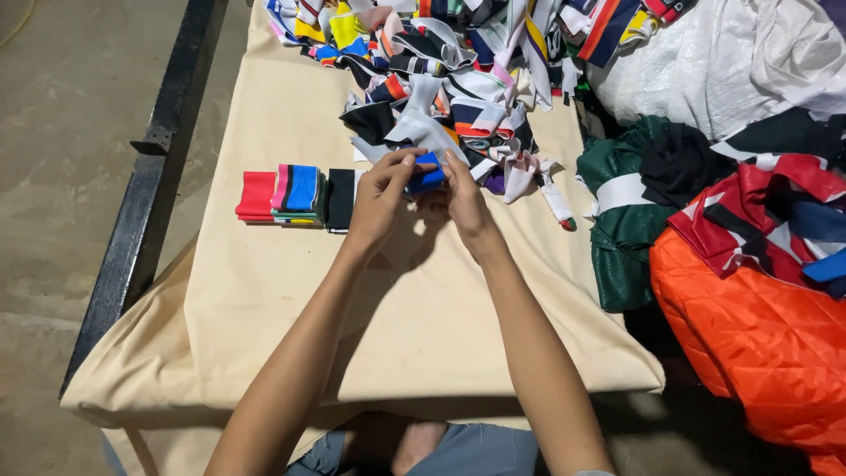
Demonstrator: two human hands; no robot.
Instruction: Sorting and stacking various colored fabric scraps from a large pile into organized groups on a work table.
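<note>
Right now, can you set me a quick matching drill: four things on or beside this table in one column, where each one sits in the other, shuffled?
Things:
1. blue fabric strip
2. folded stack of strips
3. orange quilted cloth
4. loose pile of strips

Places:
A. far end of the table, beyond the hands
B. pinched between the left hand and right hand
C. lower right, off the table's edge
D. in a neat row, left of the hands

Pairs: 1-B, 2-D, 3-C, 4-A

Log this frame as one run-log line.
left hand: holding blue fabric strip | right hand: holding same strip | folded stack: left of hands on beige cloth | strip pile: behind hands
</note>
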